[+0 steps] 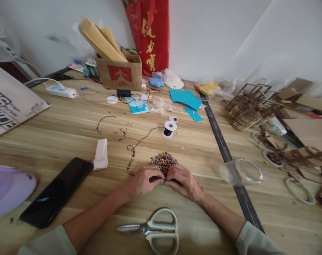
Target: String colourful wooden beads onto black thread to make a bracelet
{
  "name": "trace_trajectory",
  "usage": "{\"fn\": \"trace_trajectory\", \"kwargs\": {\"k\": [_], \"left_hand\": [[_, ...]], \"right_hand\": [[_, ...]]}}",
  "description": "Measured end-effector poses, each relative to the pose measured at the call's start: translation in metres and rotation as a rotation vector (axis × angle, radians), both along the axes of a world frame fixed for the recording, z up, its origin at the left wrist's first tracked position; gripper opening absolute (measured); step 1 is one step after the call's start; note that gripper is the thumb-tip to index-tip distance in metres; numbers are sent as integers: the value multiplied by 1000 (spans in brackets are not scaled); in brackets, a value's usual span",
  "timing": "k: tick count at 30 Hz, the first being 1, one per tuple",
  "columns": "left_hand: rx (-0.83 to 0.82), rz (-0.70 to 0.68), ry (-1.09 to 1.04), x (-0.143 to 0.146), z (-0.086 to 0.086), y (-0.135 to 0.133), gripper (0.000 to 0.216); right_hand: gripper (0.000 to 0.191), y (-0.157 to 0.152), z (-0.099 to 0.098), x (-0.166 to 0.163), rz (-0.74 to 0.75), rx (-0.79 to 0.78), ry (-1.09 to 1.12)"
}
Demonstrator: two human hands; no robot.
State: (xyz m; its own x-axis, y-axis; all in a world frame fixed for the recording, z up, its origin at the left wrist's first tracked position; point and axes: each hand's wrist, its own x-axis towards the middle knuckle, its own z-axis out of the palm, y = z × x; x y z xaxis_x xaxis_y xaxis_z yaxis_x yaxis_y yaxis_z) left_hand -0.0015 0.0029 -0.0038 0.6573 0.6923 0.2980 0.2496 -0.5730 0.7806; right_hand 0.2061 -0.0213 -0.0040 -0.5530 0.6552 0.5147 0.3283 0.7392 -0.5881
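Observation:
Colourful small beads lie in a pile [164,160] on the wooden table, just beyond my fingertips. My left hand [146,180] is closed in a pinch on the end of a beaded cord. The threaded part of that beaded cord [129,164] curves out from beneath the hand, and its bare black length runs back to a white spool [168,129]. My right hand [183,181] is also pinched, meeting the left at a tiny reddish bead [165,179]. My fingers partly hide the cord's tip. Nearer to me lie scissors [161,228] with pale handles, blades pointing left.
To the left are a black phone [57,193], a folded white tissue [100,154] and a purple object [10,189]. A clear jar [242,172] lies on its side at right, near woven baskets [249,108]. A cardboard box [119,72] and blue paper pieces [186,99] are at the back.

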Motion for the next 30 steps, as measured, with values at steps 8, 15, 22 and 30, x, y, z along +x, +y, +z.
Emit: {"fn": "trace_trajectory", "kwargs": {"k": [8, 15, 22, 30], "left_hand": [[-10, 20, 19, 0, 1, 0, 10], [-30, 14, -50, 0, 1, -1, 16], [-34, -13, -131, -3, 7, 0, 19], [-25, -16, -129, -1, 2, 1, 6]], "right_hand": [[5, -1, 0, 0, 9, -8, -22], [7, -2, 1, 1, 0, -17, 15], [7, -3, -1, 1, 6, 6, 25], [7, -3, 3, -1, 8, 79, 4]]}}
